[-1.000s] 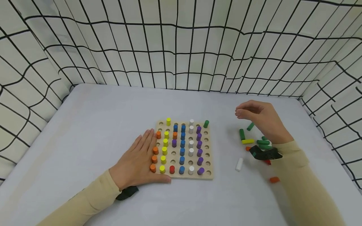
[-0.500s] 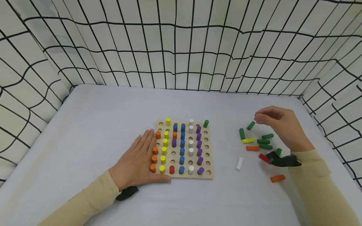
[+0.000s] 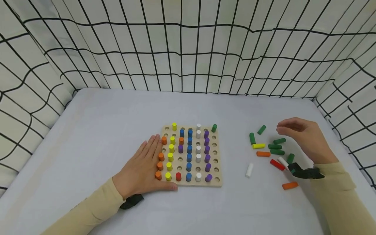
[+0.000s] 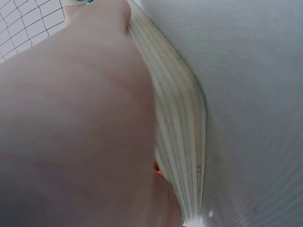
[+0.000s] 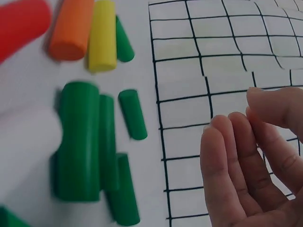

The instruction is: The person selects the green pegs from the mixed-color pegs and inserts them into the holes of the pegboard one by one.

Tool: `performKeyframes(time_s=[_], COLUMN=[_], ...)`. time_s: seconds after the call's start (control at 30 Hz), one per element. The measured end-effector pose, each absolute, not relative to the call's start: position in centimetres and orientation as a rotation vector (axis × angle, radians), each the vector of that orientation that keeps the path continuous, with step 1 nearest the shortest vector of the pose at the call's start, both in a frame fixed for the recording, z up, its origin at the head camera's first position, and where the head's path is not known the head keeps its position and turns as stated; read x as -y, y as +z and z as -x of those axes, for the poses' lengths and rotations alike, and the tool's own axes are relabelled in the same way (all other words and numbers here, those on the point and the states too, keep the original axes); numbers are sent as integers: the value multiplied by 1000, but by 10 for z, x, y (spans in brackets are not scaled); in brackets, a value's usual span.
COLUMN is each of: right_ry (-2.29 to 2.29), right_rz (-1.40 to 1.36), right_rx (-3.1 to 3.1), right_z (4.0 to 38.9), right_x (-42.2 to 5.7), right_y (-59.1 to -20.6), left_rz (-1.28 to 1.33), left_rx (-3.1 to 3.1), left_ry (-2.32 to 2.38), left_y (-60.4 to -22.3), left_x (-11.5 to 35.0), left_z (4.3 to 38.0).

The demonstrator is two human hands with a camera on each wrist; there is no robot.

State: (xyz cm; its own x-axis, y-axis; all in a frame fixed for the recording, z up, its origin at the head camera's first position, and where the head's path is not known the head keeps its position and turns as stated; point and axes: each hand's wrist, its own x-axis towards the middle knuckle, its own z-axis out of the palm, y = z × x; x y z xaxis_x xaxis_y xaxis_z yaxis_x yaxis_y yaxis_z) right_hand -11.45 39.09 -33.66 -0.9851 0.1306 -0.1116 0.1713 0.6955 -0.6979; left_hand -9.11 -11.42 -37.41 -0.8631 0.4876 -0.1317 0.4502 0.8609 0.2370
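Note:
In the head view, a wooden pegboard (image 3: 218, 156) carries columns of orange, yellow, blue, white and purple pegs, with one red peg (image 3: 178, 176) and one green peg (image 3: 214, 128). My left hand (image 3: 144, 169) lies along its left side, fingers straight, the thumb at the front edge. The left wrist view shows the board's layered side (image 4: 182, 123) beside the hand. My right hand (image 3: 305, 138) hovers over the right of the table, fingers loosely bent and thumb near the index finger. Nothing shows between those fingers in the right wrist view. Several green pegs (image 5: 78, 142) lie beneath it.
Loose pegs lie right of the board, among them a yellow peg (image 3: 258, 146), a red peg (image 3: 277, 164), a white peg (image 3: 249, 170) and an orange peg (image 3: 289, 185). Black grid netting (image 3: 191, 52) stands around the table's back and sides.
My right hand has moved right and slightly toward me, uncovering more of the loose pegs. The left hand and the board have stayed in place.

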Motion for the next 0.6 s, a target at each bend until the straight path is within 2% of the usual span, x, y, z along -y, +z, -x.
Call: performKeyframes(time_s=[0.6], right_ry=[-1066], right_rz=[-228], right_rx=[-2819], right_z=[122], right_x=[-419], right_y=[-361], left_rz=[-706], left_rx=[-2827], left_ry=[268], left_y=[-373], left_x=[113], left_z=[93])
